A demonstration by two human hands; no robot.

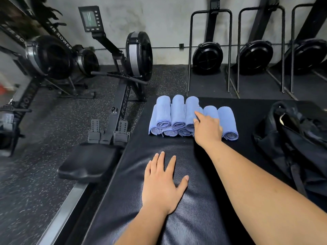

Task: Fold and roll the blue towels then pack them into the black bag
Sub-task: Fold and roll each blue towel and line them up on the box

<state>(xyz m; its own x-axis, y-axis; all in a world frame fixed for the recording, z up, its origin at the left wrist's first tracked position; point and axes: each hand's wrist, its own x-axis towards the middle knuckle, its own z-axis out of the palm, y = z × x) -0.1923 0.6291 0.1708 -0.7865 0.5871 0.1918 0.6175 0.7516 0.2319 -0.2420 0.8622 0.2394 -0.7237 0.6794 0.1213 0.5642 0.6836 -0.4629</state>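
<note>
Several rolled blue towels [178,114] lie stacked in two layers at the far end of a black padded bench [185,200]. My right hand [208,129] reaches over the right part of the stack, its index finger stretched onto a top roll and the palm covering a lower roll; whether it grips a roll is hidden. One more roll [228,123] lies just right of that hand. My left hand [163,183] rests flat on the bench with fingers spread, nearer to me. The black bag [297,145] sits open on the bench's right side.
A rowing machine with a black seat [88,160] and footrests stands close on the left of the bench. More rowers [207,57] stand upright against the back wall. Speckled rubber floor surrounds the bench.
</note>
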